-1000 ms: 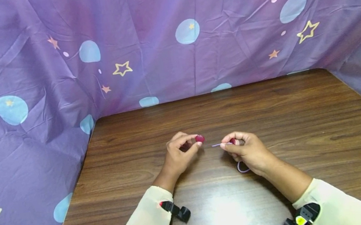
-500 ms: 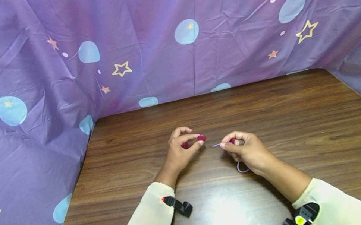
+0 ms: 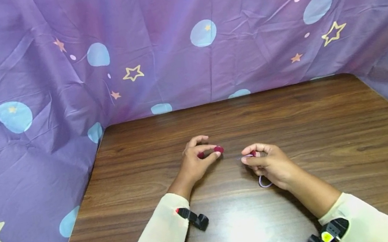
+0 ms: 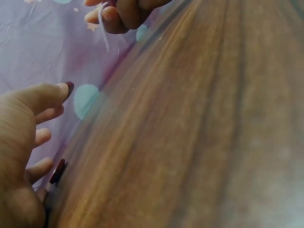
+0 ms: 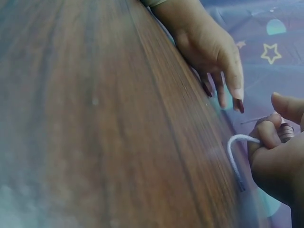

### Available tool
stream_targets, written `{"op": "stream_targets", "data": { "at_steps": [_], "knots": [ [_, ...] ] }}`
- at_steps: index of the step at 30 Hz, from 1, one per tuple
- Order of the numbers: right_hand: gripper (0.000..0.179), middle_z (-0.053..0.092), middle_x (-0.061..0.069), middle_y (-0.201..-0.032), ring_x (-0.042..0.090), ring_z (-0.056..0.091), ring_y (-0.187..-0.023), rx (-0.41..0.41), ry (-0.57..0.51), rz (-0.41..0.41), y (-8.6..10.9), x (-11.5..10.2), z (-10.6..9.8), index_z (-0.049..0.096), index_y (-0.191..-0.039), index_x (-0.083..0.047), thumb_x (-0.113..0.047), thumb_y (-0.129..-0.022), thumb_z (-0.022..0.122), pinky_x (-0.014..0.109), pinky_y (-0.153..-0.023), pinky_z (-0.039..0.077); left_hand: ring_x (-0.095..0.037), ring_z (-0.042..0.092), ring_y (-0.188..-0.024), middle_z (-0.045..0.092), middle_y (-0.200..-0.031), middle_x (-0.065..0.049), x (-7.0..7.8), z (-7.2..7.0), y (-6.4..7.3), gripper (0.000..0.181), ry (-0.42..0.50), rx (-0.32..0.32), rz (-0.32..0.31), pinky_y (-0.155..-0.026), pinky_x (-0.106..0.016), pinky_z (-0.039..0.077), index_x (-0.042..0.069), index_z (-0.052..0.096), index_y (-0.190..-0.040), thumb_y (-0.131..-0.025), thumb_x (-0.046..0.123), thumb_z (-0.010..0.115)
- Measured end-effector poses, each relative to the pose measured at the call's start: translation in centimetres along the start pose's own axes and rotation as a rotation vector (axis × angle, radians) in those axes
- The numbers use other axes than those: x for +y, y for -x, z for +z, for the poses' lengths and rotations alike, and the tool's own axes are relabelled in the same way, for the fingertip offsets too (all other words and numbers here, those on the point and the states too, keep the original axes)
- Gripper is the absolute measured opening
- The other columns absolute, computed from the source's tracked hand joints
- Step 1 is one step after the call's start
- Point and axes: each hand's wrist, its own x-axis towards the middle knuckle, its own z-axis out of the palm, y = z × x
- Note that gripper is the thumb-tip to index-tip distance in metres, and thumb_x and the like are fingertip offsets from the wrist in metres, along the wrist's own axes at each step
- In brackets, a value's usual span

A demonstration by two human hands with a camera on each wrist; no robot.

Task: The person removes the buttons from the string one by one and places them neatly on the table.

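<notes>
Between the thumb and index finger of my left hand (image 3: 193,161) is a small, dark red, flat disc (image 3: 219,150), its edge facing the left wrist camera. A second dark red disc (image 4: 58,171) shows lower down, beside that hand's spread lower fingers. My right hand (image 3: 272,164) pinches a lilac string (image 3: 265,185), whose short thin end points towards the left hand. The string loops out below the palm, its white-looking length (image 5: 231,149) hanging down in the right wrist view. A small red piece (image 3: 253,153) sits within the right fingers, partly hidden. A gap separates the two hands.
Both hands are over a brown wood-grain table (image 3: 138,144), with a bright light reflection near its front. A purple curtain (image 3: 173,71) with stars and blue circles hangs behind and at the sides. Black wrist cameras (image 3: 195,219) sit at both pale sleeves.
The left hand has moved slightly right with its disc, and its other fingers have spread, uncovering the second disc. The right hand has shifted a little right; less string end sticks out.
</notes>
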Motion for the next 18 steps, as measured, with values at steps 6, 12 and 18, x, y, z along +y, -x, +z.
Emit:
{"op": "stream_targets", "data": {
  "at_steps": [6, 12, 18],
  "knots": [
    [0.023, 0.063, -0.007, -0.078, 0.005, 0.053, -0.063, -0.036, -0.034, 0.019, 0.2, 0.2, -0.4, 0.069, -0.115, -0.010, 0.006, -0.098, 0.068, 0.017, -0.053, 0.038, -0.036, 0.050, -0.149, 0.066, -0.150, -0.011, 0.0, 0.1, -0.3, 0.021, -0.051, 0.008, -0.015, -0.127, -0.064, 0.030, 0.010, 0.086, -0.110, -0.093, 0.022, 0.088],
    [0.043, 0.067, -0.006, -0.089, 0.007, 0.054, -0.070, -0.066, -0.051, 0.035, 0.4, 0.8, -0.7, 0.043, -0.132, -0.003, 0.011, -0.095, 0.060, 0.016, -0.054, 0.034, -0.037, 0.043, -0.159, 0.064, -0.156, -0.009, 0.1, 0.1, -0.2, 0.021, -0.058, -0.007, -0.058, -0.133, -0.066, 0.023, 0.012, 0.087, -0.109, -0.093, 0.024, 0.088],
    [0.032, 0.066, -0.005, -0.089, 0.005, 0.054, -0.069, -0.039, -0.041, 0.049, 1.1, 1.3, -0.9, 0.038, -0.128, -0.003, 0.003, -0.104, 0.058, 0.014, -0.054, 0.035, -0.037, 0.046, -0.158, 0.065, -0.155, -0.009, 0.0, 0.4, -0.3, 0.022, -0.085, -0.010, -0.068, -0.132, -0.065, 0.026, 0.011, 0.086, -0.110, -0.093, 0.023, 0.087]
  ]
}}
